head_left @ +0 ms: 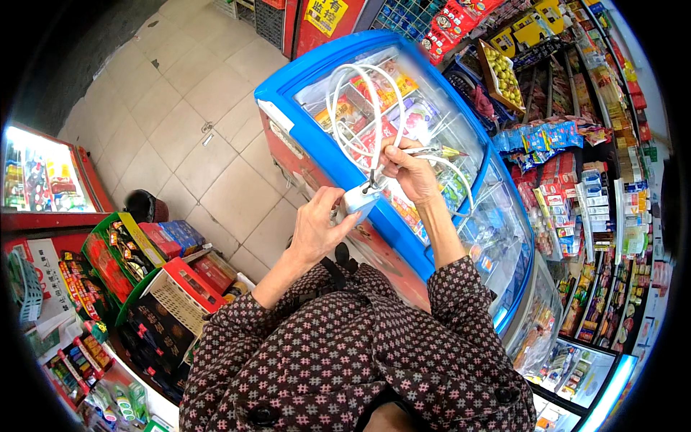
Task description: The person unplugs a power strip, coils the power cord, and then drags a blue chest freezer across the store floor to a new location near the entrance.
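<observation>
My left hand [322, 225] is closed round a small white and pale-blue block [360, 201], thumb on its near side. A white cable [378, 108] comes down to the block's top, where a short dark bit shows. The cable loops above the glass of a blue-framed chest freezer [324, 155]. Just right of the block, my right hand [409, 171] pinches the cable, thumb and forefinger together. Something thin and silvery [430, 150] sticks out past that hand; its kind is unclear. Another bend of cable hangs to the right of my wrist.
Packed goods shelves [576, 187] line the right side, with a box of yellow-green fruit [502, 75] farther back. At left are a green crate [119, 252], a red carton [191, 288] and a lit display case [50, 173]. Tiled floor [187, 122] stretches behind.
</observation>
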Action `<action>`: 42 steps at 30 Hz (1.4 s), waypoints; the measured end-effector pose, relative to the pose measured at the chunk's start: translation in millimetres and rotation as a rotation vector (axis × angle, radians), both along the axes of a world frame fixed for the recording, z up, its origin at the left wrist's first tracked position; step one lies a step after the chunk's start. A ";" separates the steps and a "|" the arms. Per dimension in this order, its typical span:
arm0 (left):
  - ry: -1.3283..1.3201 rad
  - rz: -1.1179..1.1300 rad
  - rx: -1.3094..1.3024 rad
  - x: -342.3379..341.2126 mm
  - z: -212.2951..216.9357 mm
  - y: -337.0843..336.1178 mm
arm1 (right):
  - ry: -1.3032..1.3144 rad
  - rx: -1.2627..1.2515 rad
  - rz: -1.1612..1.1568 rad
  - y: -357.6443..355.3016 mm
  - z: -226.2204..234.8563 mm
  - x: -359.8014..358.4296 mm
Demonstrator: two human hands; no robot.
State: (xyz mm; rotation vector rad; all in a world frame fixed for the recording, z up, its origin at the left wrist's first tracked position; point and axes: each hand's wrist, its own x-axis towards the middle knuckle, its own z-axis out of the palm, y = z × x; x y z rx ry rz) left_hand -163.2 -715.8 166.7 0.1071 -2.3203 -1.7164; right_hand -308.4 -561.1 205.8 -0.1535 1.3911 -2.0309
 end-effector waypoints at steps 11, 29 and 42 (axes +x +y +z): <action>-0.121 -0.195 0.631 2.3 -1.8 -10.6 | 0.156 0.238 0.077 8.3 7.1 10.3; -0.340 -0.341 0.854 16.2 -4.7 -18.5 | 0.318 0.385 0.393 -3.0 35.2 33.2; -0.363 -0.426 0.853 23.5 -1.0 -17.6 | 0.511 0.404 0.298 6.7 33.5 56.5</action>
